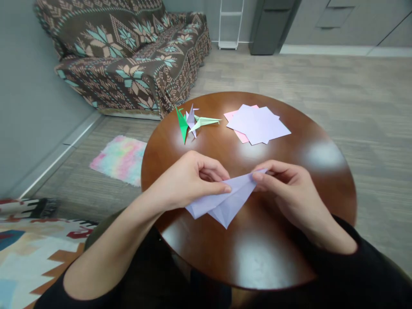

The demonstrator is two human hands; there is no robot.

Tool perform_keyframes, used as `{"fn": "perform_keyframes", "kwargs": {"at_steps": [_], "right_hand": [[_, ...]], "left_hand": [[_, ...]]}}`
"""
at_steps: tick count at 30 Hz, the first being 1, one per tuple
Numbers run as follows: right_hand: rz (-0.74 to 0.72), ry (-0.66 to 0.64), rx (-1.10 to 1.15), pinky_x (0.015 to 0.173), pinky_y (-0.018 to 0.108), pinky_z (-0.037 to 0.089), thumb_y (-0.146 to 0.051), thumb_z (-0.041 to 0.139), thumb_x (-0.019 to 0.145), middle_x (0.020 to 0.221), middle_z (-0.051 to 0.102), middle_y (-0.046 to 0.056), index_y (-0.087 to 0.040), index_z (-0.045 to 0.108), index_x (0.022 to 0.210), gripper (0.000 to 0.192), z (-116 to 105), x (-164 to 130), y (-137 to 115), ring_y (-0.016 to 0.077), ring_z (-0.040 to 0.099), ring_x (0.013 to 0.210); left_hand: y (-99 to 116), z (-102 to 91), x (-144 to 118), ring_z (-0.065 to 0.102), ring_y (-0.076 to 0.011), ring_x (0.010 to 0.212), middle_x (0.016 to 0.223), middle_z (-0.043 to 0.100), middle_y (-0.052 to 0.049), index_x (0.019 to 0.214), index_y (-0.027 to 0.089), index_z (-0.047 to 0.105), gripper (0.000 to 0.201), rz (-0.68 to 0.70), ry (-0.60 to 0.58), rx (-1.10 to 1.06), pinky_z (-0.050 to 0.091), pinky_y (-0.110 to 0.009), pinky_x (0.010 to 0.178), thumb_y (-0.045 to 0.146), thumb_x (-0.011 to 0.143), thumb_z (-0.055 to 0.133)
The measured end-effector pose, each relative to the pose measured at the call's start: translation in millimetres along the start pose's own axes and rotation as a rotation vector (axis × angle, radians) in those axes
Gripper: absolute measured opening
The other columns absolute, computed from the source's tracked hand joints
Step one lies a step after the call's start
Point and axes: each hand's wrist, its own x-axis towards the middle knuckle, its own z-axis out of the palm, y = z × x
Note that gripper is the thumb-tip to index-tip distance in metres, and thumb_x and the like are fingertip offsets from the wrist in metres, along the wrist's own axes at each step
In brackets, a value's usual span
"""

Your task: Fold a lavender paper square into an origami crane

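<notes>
While folded into a pointed, creased shape, the pale lilac paper (pixel 223 201) sits at the near middle of my round wooden table (pixel 322 180). Left hand (pixel 189 180): fingers curled, thumb and forefinger pinching its upper edge. Right hand (pixel 289 189): fingers nearly closed, pinching its right corner. Beyond: three folded cranes (pixel 193 121), loose sheets (pixel 257 123).
</notes>
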Motion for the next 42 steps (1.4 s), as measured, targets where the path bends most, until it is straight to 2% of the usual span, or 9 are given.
{"fn": "perform_keyframes", "kwargs": {"at_steps": [4,9,13,25,30,37,42], "right_hand": [[0.055,-0.073,-0.094,0.063,0.026,0.051,-0.037,0.088,0.077,0.073,0.074,0.002,-0.021,0.079,0.077,0.019,9.1,-5.2,-7.4,0.0157,0.063,0.067],[0.063,-0.049,-0.124,0.063,0.029,0.053,-0.045,0.088,0.076,0.074,0.076,0.003,-0.023,0.080,0.077,0.023,10.2,-6.0,-9.5,0.0183,0.065,0.067],[0.077,-0.039,-0.120,0.062,0.029,0.052,-0.045,0.091,0.072,0.074,0.077,0.003,-0.025,0.082,0.077,0.022,8.7,-6.1,-9.0,0.0182,0.064,0.066],[0.080,-0.060,-0.121,0.065,0.032,0.054,-0.048,0.089,0.074,0.077,0.078,0.005,-0.023,0.081,0.079,0.026,7.0,-4.6,-5.0,0.0213,0.067,0.070],[0.099,-0.130,-0.089,0.070,0.030,0.055,-0.039,0.087,0.079,0.080,0.078,0.003,-0.023,0.080,0.080,0.017,8.4,-5.3,-7.1,0.0199,0.069,0.074],[0.082,-0.201,-0.241,0.057,0.026,0.042,-0.032,0.083,0.081,0.065,0.067,0.000,-0.017,0.075,0.072,0.019,9.5,-5.6,-13.2,0.0135,0.056,0.060],[0.100,-0.249,-0.240,0.052,0.025,0.036,-0.029,0.082,0.080,0.059,0.060,-0.003,-0.017,0.073,0.069,0.018,9.5,-6.4,-12.8,0.0105,0.047,0.054]], "left_hand": [[0.3,3.1,-0.5,0.070,-0.0138,0.066,0.075,0.079,-0.003,0.081,0.015,0.079,0.014,0.026,-0.013,-0.006,0.052,-0.019,0.058,0.025,0.073,0.086],[0.1,2.7,-1.1,0.071,-0.0153,0.068,0.078,0.080,-0.004,0.082,0.016,0.080,0.017,0.032,-0.008,-0.003,0.052,-0.020,0.058,0.030,0.074,0.086],[-0.1,1.9,-1.1,0.070,-0.0132,0.066,0.077,0.080,-0.003,0.082,0.016,0.081,0.014,0.028,-0.017,-0.012,0.050,-0.018,0.057,0.026,0.075,0.086],[-2.5,0.5,-1.5,0.065,-0.0113,0.063,0.073,0.077,-0.001,0.083,0.017,0.082,0.012,0.038,-0.034,-0.004,0.044,-0.016,0.051,0.027,0.076,0.085],[-2.4,1.2,-1.2,0.065,-0.0116,0.062,0.074,0.077,-0.002,0.083,0.017,0.082,0.013,0.036,-0.042,-0.006,0.043,-0.016,0.050,0.027,0.076,0.085],[-2.3,1.6,-1.3,0.068,-0.0131,0.064,0.076,0.078,-0.003,0.085,0.017,0.082,0.014,0.019,-0.085,0.004,0.046,-0.018,0.053,0.028,0.076,0.084],[-1.4,4.6,-1.9,0.066,-0.0117,0.063,0.074,0.077,-0.002,0.084,0.015,0.078,0.016,0.016,-0.100,-0.011,0.045,-0.017,0.053,0.028,0.077,0.084]]}}
